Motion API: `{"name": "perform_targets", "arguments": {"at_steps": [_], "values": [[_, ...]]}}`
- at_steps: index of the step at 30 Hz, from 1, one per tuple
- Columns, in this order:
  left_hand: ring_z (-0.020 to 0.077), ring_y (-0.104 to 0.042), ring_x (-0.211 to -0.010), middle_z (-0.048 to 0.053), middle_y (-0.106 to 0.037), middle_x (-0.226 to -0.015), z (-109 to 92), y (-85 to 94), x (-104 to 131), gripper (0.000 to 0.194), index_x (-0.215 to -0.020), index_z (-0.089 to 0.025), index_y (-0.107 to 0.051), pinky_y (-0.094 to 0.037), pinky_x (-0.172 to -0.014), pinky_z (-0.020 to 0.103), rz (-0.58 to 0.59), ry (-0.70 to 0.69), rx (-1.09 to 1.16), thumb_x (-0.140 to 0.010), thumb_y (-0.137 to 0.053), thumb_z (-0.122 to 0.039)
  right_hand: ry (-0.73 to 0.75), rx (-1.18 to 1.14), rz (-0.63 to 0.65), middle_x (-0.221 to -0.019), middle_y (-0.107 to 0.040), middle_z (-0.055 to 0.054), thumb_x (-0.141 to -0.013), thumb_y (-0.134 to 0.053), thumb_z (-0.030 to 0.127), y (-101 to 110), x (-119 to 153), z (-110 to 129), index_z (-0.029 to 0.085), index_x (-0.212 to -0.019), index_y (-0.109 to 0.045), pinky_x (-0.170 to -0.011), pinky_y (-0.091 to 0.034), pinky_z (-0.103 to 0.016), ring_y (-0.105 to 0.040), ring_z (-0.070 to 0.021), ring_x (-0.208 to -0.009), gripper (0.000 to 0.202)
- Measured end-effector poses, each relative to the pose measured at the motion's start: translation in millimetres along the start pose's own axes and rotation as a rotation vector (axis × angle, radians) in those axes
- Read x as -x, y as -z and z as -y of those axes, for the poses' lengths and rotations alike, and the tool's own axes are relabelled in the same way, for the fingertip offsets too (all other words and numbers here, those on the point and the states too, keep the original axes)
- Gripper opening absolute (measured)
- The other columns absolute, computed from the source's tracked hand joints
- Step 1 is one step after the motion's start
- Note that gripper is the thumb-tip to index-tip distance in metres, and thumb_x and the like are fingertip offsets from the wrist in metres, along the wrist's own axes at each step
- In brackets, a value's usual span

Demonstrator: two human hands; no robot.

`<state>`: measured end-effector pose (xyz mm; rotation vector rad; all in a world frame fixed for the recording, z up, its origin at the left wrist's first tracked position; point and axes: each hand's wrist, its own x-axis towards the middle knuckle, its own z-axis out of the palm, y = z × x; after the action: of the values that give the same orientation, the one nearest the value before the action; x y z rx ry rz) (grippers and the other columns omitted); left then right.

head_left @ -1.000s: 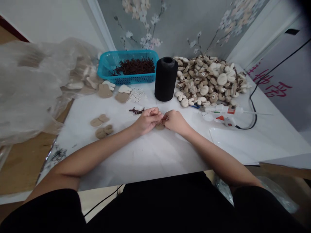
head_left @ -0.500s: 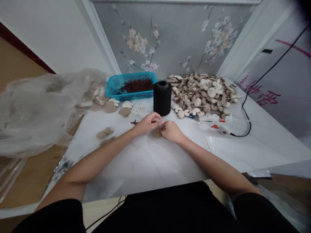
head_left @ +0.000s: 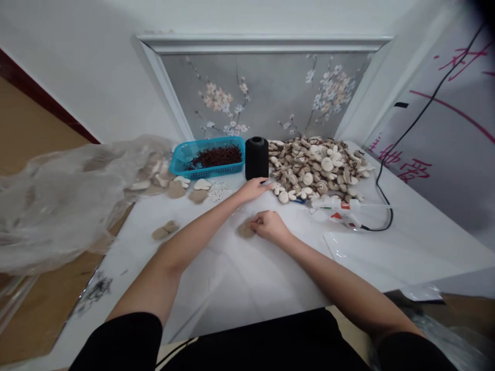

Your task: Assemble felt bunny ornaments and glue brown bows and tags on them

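Note:
My right hand [head_left: 271, 225] pinches a round beige felt piece [head_left: 245, 229] low over the white table. Stretched out past it, my left hand [head_left: 253, 190] has its fingers extended at the foot of a black thread cone [head_left: 257, 158]. Its fingertips come close to the near left edge of a big heap of beige and white felt pieces [head_left: 307, 178], many with dark red cords. I see nothing held in that hand, though its underside is hidden. Small white bits [head_left: 218, 191] lie left of the left wrist.
A blue basket [head_left: 180, 167] holds dark red cords. Felt pieces [head_left: 199, 195] lie before it, and a beige pair [head_left: 165, 230] sits nearer me. On the right rests a glue gun [head_left: 340, 206] with a black cable [head_left: 381, 190]. Crumpled plastic [head_left: 65, 196] covers the left side.
My left hand has left the felt piece and moved forward and right to beside the thread cone. My right hand keeps hold of the piece. The camera view has tilted up.

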<state>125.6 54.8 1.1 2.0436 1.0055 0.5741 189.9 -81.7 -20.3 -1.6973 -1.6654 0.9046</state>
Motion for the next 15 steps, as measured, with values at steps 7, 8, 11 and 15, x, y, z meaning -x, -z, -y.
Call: {"name": "perform_targets", "arguments": {"at_steps": [7, 8, 11, 15], "values": [[0.0127, -0.051, -0.066, 0.004, -0.064, -0.081, 2.6, 11.4, 30.4, 0.042, -0.112, -0.013, -0.062, -0.038, -0.061, 0.024, -0.001, -0.022, 0.041, -0.081, -0.057, -0.042, -0.009, -0.002, 0.028, -0.051, -0.062, -0.001, -0.076, -0.059, 0.032, 7.9, 4.6, -1.8, 0.017, -0.07, -0.067, -0.052, -0.038, -0.023, -0.055, -0.0129, -0.048, 0.018], [0.0125, -0.05, -0.066, 0.004, -0.064, -0.082, 3.6, 15.6, 43.7, 0.04, -0.107, -0.012, -0.064, -0.038, -0.061, 0.024, 0.01, -0.026, 0.055, -0.082, -0.055, -0.043, -0.004, -0.003, 0.028, -0.05, -0.061, 0.0, -0.076, -0.059, 0.032, 9.4, 5.8, -2.6, 0.017, -0.07, -0.067, -0.051, -0.037, -0.023, -0.054, -0.0125, -0.047, 0.018], [0.0125, -0.05, -0.066, 0.003, -0.062, -0.078, 6.3, 26.8, 89.6, 0.039, -0.095, -0.013, -0.066, -0.037, -0.061, 0.024, 0.069, -0.025, 0.072, -0.084, -0.051, -0.047, 0.028, -0.014, 0.016, -0.049, -0.059, 0.001, -0.077, -0.057, 0.033, 12.0, 9.7, -4.9, 0.017, -0.069, -0.066, -0.051, -0.036, -0.022, -0.052, -0.0116, -0.046, 0.02], [0.0115, -0.044, -0.053, -0.003, -0.05, -0.06, 10.7, 29.5, 141.3, 0.043, -0.105, -0.017, -0.062, -0.031, -0.052, 0.023, 0.082, 0.097, -0.065, -0.081, -0.053, -0.052, 0.073, -0.052, -0.013, -0.051, -0.06, 0.001, -0.079, -0.056, 0.036, 10.3, 14.3, -6.8, 0.017, -0.072, -0.065, -0.052, -0.035, -0.022, -0.05, -0.0112, -0.047, 0.022]]}}
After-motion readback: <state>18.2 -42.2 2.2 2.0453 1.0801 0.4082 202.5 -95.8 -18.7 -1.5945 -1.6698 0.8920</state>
